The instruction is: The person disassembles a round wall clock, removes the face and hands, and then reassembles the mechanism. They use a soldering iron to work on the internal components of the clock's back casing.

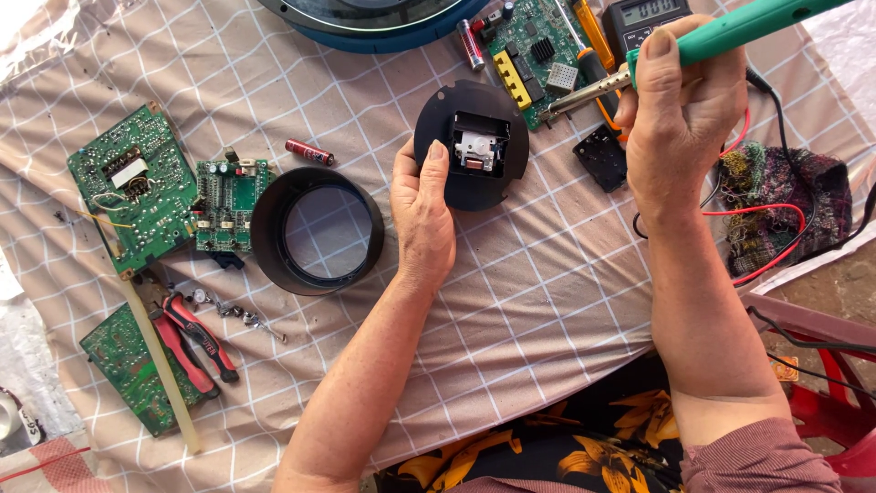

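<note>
My left hand (422, 212) holds the near edge of a round black clock back plate (440, 111), thumb resting on it beside its small square movement with a white gear part (478, 147). My right hand (680, 110) grips a green-handled soldering iron (730, 29). Its metal tip (568, 102) points left and hovers just right of the plate, over the edge of a green circuit board (534, 50).
A black ring housing (274, 242) lies left of my left hand. Green circuit boards (137, 183), red-handled pliers (193, 342) and a red battery (308, 152) lie further left. A multimeter (643, 20), red and black leads (766, 215) and a dark cloth (789, 205) are at right.
</note>
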